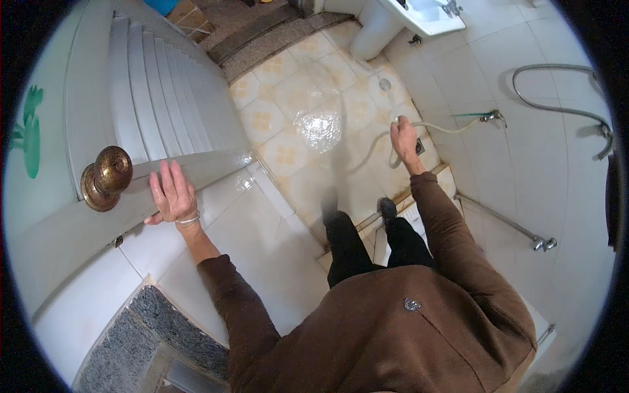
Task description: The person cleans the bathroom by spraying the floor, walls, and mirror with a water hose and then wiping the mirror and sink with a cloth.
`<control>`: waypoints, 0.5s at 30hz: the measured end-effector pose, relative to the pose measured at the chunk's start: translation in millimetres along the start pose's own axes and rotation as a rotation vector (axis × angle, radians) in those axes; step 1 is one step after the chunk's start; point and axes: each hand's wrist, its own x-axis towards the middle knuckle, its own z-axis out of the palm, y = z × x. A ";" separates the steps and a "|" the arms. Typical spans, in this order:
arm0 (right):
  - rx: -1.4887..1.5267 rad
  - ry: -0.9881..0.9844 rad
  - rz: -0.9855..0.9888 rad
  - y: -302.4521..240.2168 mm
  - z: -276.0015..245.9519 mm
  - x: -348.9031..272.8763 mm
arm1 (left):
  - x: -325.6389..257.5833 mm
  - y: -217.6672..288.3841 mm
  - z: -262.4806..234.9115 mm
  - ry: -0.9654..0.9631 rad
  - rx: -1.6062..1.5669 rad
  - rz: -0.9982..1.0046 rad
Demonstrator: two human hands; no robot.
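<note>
My left hand (173, 196) lies with fingers stretched out on the edge of a white door (154, 169), just right of its worn brass knob (106, 177). A metal bangle circles that wrist. Over the tiled floor (288, 105), my right hand (404, 139) is closed round a pale hose (440, 129). The hose runs right to a wall tap (494, 118) and also loops below the hand. Its outlet is hard to make out. Wet, shiny patches cover the floor in front of my feet.
A white pedestal sink (386, 29) stands at the far wall. Beyond the door, a stone threshold (282, 39) crosses the doorway. A shower hose (547, 105) and a metal pipe (498, 223) are on the right wall. A floor drain (384, 84) lies near the sink.
</note>
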 end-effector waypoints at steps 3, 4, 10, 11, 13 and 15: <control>0.015 -0.050 0.072 3.7 -13.8 -14.8 | -3.4 0.6 -0.3 0.016 -0.006 -0.041; 0.007 -0.088 0.052 -0.1 -18.4 -20.6 | -3.9 0.8 -0.5 0.012 -0.011 -0.036; -0.048 -0.224 -0.087 -4.3 11.0 -56.0 | -2.0 1.6 -0.4 -0.005 -0.007 -0.023; -0.044 -0.222 -0.079 -3.9 20.5 -57.4 | -1.9 2.5 0.1 -0.013 -0.002 -0.022; 0.049 -0.282 -0.087 -16.9 37.6 -57.1 | -3.9 -0.8 0.0 -0.021 0.013 -0.010; 0.044 -0.291 -0.053 -29.2 54.9 -55.6 | -9.0 -3.7 3.1 -0.025 0.040 0.003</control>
